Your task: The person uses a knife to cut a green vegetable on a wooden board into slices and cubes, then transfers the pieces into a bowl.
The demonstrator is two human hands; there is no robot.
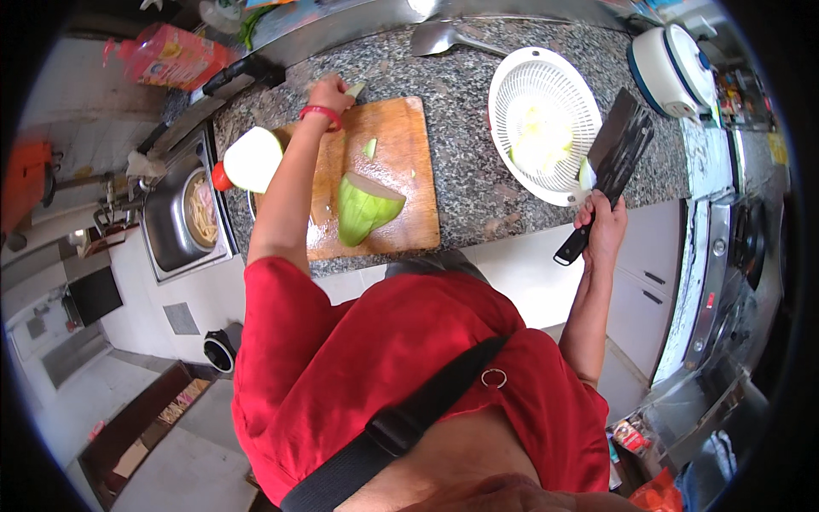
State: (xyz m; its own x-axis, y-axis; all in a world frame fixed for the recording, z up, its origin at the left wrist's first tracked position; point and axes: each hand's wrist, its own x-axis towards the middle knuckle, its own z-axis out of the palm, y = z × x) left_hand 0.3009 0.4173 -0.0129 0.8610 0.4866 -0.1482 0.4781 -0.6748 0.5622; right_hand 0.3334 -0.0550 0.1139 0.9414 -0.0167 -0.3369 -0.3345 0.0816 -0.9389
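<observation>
Gourd (368,210) looks firm but slick, we'd grip its skin, left hand (331,93) pinching a slice (356,88), right hand (604,225) clasping a cleaver (616,143).

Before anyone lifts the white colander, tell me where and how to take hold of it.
Take the white colander by its left rim, coming from the left, probably with one finger inside and the rest outside. That curved edge is unobstructed, whereas the cleaver crowds the right edge, and the pale pieces lie inside.

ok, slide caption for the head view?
Right hand holds a cleaver near a white colander; cut green vegetable lies on a wooden board.
</observation>
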